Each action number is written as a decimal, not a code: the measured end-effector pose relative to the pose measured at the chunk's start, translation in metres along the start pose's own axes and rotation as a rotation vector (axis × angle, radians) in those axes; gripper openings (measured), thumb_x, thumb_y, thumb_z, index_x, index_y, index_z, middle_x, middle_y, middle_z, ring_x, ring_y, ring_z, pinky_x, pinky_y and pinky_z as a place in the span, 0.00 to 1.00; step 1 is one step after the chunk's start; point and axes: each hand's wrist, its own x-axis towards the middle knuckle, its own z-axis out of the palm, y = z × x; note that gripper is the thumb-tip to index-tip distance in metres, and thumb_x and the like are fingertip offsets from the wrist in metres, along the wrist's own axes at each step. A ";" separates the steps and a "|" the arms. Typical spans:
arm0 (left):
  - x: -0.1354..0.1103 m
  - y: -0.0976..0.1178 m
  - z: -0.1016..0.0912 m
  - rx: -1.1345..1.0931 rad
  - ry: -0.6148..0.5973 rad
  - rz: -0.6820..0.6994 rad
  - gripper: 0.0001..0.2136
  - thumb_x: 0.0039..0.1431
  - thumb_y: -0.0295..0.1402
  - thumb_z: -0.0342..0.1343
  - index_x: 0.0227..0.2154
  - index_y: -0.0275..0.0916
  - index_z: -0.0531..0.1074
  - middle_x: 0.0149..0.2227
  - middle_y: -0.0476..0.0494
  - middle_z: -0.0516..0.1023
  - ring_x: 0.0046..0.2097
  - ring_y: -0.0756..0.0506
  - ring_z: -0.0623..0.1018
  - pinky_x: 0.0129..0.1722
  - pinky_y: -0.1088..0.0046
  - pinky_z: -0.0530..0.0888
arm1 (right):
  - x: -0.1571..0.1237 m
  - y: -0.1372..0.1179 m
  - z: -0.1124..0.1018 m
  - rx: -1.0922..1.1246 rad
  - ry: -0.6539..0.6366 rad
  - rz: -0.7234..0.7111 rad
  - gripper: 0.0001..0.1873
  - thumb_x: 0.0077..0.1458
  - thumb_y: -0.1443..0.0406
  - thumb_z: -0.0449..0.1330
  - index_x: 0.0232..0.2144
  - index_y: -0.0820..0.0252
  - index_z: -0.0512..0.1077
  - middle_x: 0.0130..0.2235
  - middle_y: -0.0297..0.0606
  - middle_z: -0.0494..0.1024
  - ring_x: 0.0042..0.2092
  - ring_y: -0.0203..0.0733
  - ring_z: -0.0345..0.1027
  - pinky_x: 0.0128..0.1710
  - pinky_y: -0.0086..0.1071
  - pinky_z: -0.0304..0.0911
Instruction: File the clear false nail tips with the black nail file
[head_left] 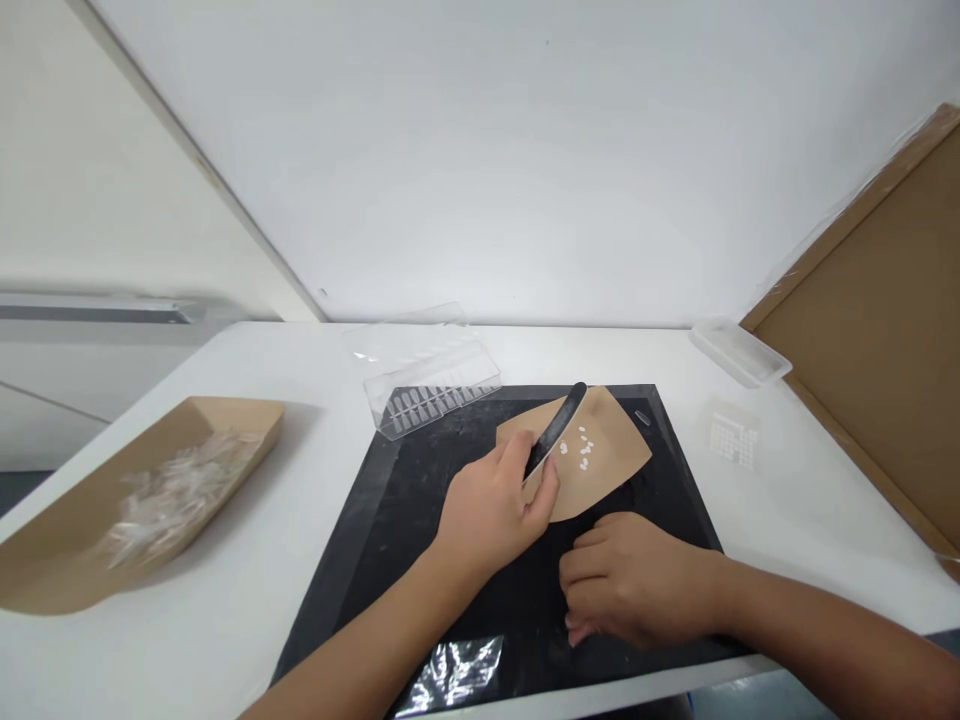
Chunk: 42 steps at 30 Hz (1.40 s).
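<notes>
My left hand (499, 495) is closed around a black nail file (556, 428), tilted with its rounded end pointing up and away. Beneath the file lies a brown sheet of paper or card (611, 470) with several small white oval bits (585, 448) on it. Just below that sheet, my right hand (637, 580) is curled over the black mat (420, 500); anything inside its fingers is hidden. Rows of clear nail tips (420, 403) lie in a transparent plastic box (379, 405) at the mat's far left corner. A single clear nail tip (643, 418) rests near the far right corner.
To the left stands a brown card tray (240, 412) with a heap of clear plastic pieces (184, 490). A translucent tray (739, 352) and a clear sheet of small squares (735, 440) sit on the right. A cardboard box (877, 310) leans at far right. Shiny film (457, 672) lies near the front edge.
</notes>
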 end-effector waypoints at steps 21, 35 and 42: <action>0.000 -0.001 -0.001 0.000 -0.008 0.035 0.08 0.69 0.37 0.48 0.37 0.42 0.70 0.23 0.49 0.75 0.26 0.42 0.79 0.25 0.70 0.67 | -0.001 -0.014 0.009 0.059 -0.043 -0.057 0.16 0.70 0.56 0.59 0.31 0.55 0.75 0.32 0.28 0.76 0.31 0.36 0.63 0.28 0.36 0.48; 0.000 -0.003 -0.007 -0.076 -0.079 -0.003 0.12 0.75 0.38 0.42 0.44 0.41 0.69 0.34 0.44 0.81 0.34 0.40 0.83 0.31 0.67 0.72 | -0.002 0.000 -0.012 0.155 0.198 0.080 0.08 0.70 0.61 0.59 0.38 0.58 0.71 0.45 0.36 0.82 0.43 0.36 0.75 0.42 0.30 0.68; -0.001 -0.002 -0.004 -0.078 -0.022 0.073 0.13 0.75 0.36 0.43 0.41 0.41 0.72 0.36 0.44 0.81 0.35 0.42 0.82 0.31 0.69 0.72 | -0.005 0.008 -0.029 0.190 0.448 0.144 0.06 0.68 0.66 0.61 0.37 0.58 0.69 0.40 0.37 0.83 0.40 0.35 0.78 0.41 0.29 0.71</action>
